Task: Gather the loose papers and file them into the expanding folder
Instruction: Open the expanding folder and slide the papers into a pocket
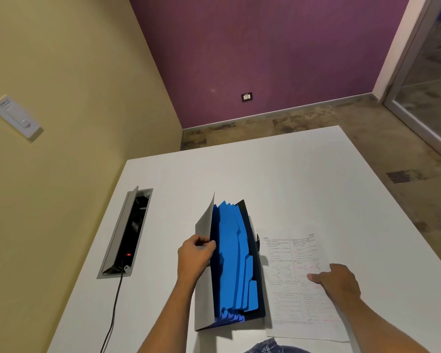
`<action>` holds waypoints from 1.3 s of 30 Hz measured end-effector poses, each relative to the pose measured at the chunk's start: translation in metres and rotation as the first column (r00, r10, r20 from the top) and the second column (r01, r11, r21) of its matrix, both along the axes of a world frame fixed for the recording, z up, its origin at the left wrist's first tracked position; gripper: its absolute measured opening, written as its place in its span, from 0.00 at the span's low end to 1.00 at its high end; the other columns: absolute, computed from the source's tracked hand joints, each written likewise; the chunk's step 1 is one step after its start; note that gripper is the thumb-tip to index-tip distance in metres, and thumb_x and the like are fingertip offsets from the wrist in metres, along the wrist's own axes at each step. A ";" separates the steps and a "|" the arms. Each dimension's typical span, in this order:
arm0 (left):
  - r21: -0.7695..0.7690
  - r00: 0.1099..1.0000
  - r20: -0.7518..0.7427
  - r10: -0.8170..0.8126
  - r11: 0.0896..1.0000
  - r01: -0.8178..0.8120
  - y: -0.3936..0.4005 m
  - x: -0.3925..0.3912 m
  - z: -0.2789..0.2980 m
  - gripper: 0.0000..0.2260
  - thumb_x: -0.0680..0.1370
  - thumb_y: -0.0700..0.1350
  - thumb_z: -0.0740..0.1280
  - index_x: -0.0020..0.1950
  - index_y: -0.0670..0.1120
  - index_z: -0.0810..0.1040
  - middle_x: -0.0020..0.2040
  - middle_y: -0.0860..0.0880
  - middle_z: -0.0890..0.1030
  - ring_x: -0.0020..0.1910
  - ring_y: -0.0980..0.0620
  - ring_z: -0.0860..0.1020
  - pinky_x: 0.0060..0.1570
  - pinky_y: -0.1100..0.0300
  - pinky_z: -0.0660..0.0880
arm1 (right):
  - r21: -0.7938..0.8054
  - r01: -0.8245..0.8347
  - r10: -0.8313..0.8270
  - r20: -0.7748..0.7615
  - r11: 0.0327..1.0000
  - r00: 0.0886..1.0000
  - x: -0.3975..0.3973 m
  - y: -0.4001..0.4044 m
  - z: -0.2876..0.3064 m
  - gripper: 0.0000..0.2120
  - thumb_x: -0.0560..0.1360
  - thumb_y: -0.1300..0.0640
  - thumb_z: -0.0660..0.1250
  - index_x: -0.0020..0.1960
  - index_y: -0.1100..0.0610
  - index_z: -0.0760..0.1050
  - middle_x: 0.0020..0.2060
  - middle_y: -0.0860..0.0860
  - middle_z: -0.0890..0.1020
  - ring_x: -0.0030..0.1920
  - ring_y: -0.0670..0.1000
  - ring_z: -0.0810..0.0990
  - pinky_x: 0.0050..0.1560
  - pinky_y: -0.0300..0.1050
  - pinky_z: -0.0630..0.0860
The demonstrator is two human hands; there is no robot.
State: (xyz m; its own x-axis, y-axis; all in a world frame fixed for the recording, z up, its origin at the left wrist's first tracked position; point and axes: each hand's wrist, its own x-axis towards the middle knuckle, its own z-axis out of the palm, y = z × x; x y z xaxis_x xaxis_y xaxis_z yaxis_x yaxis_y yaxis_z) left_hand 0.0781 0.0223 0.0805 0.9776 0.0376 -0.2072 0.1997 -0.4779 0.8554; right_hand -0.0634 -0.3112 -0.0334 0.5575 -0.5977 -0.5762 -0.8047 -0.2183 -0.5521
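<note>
- We see the expanding folder (pixel 236 266) lying on the white surface (pixel 278 174), its long axis running from about 6 o'clock near us towards 12 o'clock, leaning slightly to 1.
- Its grey front flap (pixel 203 273) stands opened to the 9 o'clock side, and our left hand (pixel 195 253) pinches that flap's upper edge between curled fingers and thumb.
- Inside, blue tabbed dividers (pixel 233 250) fan out in stepped rows, the tabs stepping down along the 3 o'clock side; we can make out no paper in the pockets.
- The dark back cover (pixel 261 284) lies flat under the dividers.
- The loose papers (pixel 298 284) lie just beside the folder at 3 o'clock, printed side up, their long axis roughly parallel to it.
- Our right hand (pixel 336 280) rests on the papers with relaxed fingers, thumb pointing towards 9 o'clock.
- At 9 o'clock a cable box (pixel 127 233) sits recessed in the surface, lid raised, with a black cable (pixel 113 309) trailing towards 6 o'clock.
</note>
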 end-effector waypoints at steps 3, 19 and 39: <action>0.004 1.000 -0.008 -0.011 1.000 0.011 0.000 0.001 -0.001 0.06 0.75 0.47 0.74 0.43 0.56 0.79 0.42 0.57 0.82 0.42 0.54 0.81 0.27 0.71 0.76 | 0.067 -0.123 0.108 0.199 0.990 0.974 -0.007 -0.015 -0.009 0.14 0.72 0.52 0.80 0.54 0.55 0.83 0.47 0.48 0.88 0.43 0.48 0.86 0.39 0.43 0.79; -0.004 0.999 -0.036 -0.008 1.000 0.007 0.004 0.001 -0.007 0.05 0.74 0.48 0.75 0.44 0.56 0.80 0.42 0.57 0.82 0.41 0.55 0.82 0.28 0.68 0.77 | 0.444 0.026 -0.356 0.680 0.896 0.641 0.052 -0.034 0.098 0.14 0.77 0.58 0.75 0.61 0.53 0.80 0.53 0.48 0.88 0.50 0.51 0.89 0.43 0.43 0.85; 0.125 0.999 -0.030 -0.042 0.991 0.045 0.008 -0.006 -0.010 0.03 0.76 0.50 0.71 0.46 0.57 0.78 0.45 0.59 0.81 0.43 0.56 0.81 0.35 0.63 0.82 | 0.066 -0.418 0.318 0.547 0.906 0.774 0.064 0.050 0.125 0.06 0.76 0.49 0.73 0.48 0.38 0.78 0.48 0.41 0.87 0.42 0.43 0.88 0.36 0.39 0.83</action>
